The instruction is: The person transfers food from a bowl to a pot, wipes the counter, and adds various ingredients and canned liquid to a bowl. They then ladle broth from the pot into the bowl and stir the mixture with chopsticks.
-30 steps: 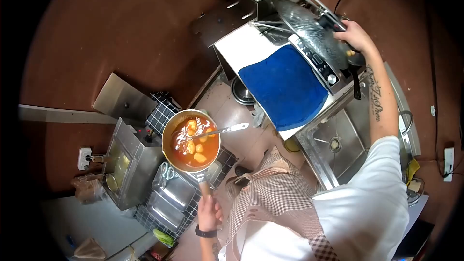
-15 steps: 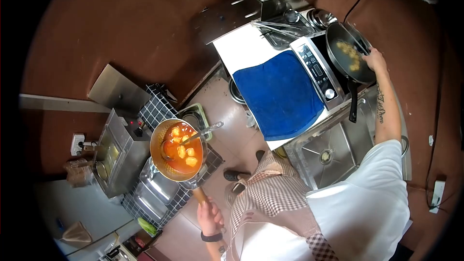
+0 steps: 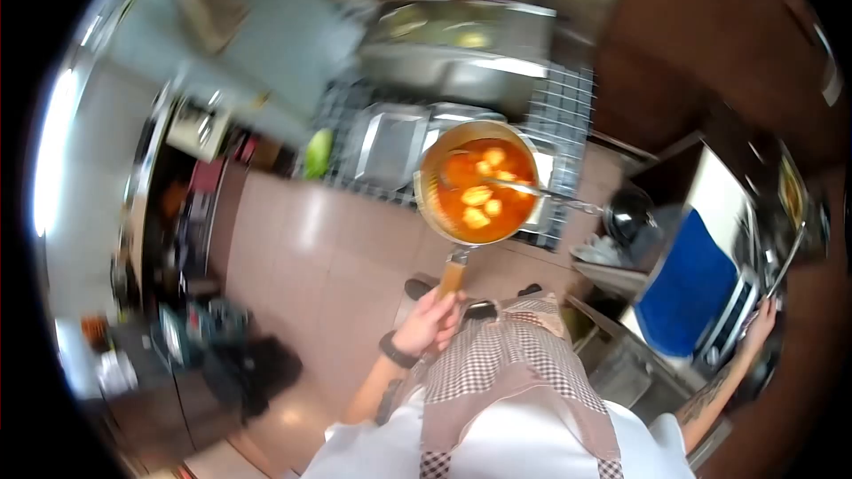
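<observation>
My left hand [image 3: 428, 323] is closed around the wooden handle of a saucepan [image 3: 423, 204] held out in front of me. Orange-red soup [image 3: 454, 200] with pale yellow chunks fills the pan. A metal ladle [image 3: 531, 188] rests in it, its handle sticking out to the right. Far to the right, my right hand [image 3: 760, 321] grips slim metal tongs [image 3: 788, 259] that point up and away. Beside that hand is the induction cooker [image 3: 729, 319]. The frying pan [image 3: 761, 377] is mostly hidden behind my right hand and forearm.
A blue cloth [image 3: 688, 284] covers part of the white counter [image 3: 721, 179], with a sink [image 3: 635, 377] nearer me. Ahead, metal trays [image 3: 390, 144] and a fryer [image 3: 453, 71] stand on a checkered surface [image 3: 568, 111]. A green vegetable [image 3: 319, 153] lies at its left edge.
My view has swung left, so the counter and frying pan now sit at the far right. The saucepan stays in my left hand, and the tongs stay in my right.
</observation>
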Tool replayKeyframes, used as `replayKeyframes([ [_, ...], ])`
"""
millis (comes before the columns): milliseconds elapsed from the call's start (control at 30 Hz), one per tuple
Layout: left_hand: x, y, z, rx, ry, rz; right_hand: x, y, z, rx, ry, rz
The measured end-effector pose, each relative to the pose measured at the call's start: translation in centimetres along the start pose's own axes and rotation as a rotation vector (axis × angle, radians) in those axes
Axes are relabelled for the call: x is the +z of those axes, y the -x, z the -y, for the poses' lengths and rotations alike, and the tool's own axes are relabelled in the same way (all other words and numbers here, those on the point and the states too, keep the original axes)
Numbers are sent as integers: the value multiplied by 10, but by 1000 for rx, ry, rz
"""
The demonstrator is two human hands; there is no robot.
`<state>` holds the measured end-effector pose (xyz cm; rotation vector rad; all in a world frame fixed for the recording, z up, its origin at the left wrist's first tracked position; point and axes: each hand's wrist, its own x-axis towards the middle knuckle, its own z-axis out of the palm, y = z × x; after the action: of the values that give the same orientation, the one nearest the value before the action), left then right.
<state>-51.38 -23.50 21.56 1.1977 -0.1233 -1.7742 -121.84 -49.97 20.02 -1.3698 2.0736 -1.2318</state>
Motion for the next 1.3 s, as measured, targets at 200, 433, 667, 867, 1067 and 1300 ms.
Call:
replayKeyframes([
  [200,-157,60,-25,116,72,-62,321,246,223,209,-347,501],
  [433,-351,165,-96,195,174,-286,540,510,339,173,-211,1063],
  [667,-531,229,-183,292,413,-529,726,702,486,-101,0,1602],
  [867,-686,271,-286,409,559,-763,974,858,614,-411,-87,1780],
  [1067,-857,319,-422,497,741,-915,1205,1064,926,-974,-60,1543],
  [1300,-1081,364,-521,565,761,-898,1471,1227,1100,-1211,68,1064],
])
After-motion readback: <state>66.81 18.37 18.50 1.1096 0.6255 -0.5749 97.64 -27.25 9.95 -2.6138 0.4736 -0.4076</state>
